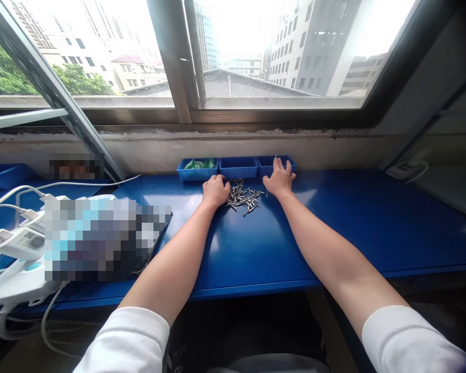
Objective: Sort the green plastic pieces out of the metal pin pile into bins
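A loose pile of small silvery metal pins or screws (244, 198) lies on the blue table. My left hand (216, 190) rests at the pile's left edge, its fingers bent together; what they hold, if anything, is hidden. Over the front edge of the right blue bin (291, 160) reaches my right hand (279, 178), fingers apart, with nothing clearly visible between them. The middle blue bin (238, 168) stands beside it. In the left blue bin (198, 175) are green and clear plastic packets (199, 164).
White chargers and cables on a power strip (13, 282) occupy the table's left side, beside a blurred-out object (93, 238). A metal frame post (89, 134) stands at the back left. Behind the bins are a low wall (326, 150) and windows.
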Demonstrator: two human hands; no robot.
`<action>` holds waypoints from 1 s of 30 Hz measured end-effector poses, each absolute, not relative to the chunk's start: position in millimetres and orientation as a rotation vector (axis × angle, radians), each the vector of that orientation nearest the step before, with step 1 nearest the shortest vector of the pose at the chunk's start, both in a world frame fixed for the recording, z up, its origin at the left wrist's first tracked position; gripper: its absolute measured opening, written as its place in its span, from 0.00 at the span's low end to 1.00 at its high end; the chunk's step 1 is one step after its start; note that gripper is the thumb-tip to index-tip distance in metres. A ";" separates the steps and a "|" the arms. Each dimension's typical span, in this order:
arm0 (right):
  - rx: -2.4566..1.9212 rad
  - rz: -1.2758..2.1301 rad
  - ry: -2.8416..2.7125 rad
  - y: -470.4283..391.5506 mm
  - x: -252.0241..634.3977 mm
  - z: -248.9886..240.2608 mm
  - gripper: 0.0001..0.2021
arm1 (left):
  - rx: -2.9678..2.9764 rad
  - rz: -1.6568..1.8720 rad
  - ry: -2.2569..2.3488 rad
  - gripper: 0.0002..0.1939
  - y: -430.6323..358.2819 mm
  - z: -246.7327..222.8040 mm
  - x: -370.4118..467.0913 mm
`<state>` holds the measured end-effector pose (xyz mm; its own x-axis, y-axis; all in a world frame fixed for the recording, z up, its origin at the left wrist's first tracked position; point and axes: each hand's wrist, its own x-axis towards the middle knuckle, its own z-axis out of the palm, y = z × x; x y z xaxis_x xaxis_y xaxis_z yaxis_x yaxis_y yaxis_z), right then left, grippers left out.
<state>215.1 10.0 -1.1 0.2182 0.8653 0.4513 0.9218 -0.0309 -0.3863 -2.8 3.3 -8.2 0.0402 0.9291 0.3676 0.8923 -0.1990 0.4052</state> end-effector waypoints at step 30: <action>-1.730 0.297 -2.173 -1.4 192.4 5.3 0.09 | 2.384 0.654 1.774 0.21 3.3 -11.5 -5.4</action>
<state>192.4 -1.4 5.3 -0.1955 0.9710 0.1378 0.8984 0.2337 -0.3719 -5.4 3.3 -11.5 0.2298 0.9326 0.2784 0.8900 -0.3171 0.3275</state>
